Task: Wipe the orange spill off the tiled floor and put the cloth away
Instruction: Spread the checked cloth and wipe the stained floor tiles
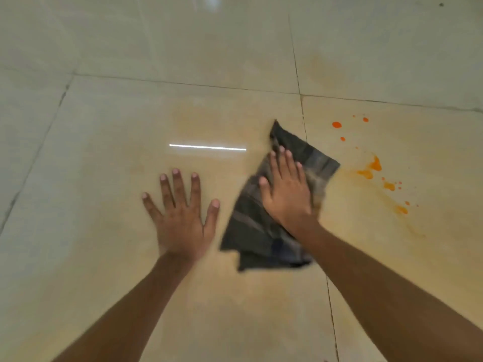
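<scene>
A dark grey checked cloth (264, 231) lies crumpled on the beige tiled floor (104, 126), across a grout line. My right hand (286, 190) presses flat on the cloth with straight fingers. My left hand (183, 212) rests flat on the bare tile to the left of the cloth, fingers spread. Orange spill (375, 165) lies to the right of the cloth as bright drops and smears, with more blobs (337, 124) farther back. A pale orange film tints the tiles around the cloth.
Dark grout lines (300, 105) cross the glossy floor. A bright strip of reflected light (207, 147) shows ahead of my left hand. A small dark speck (441, 4) sits at the far right corner.
</scene>
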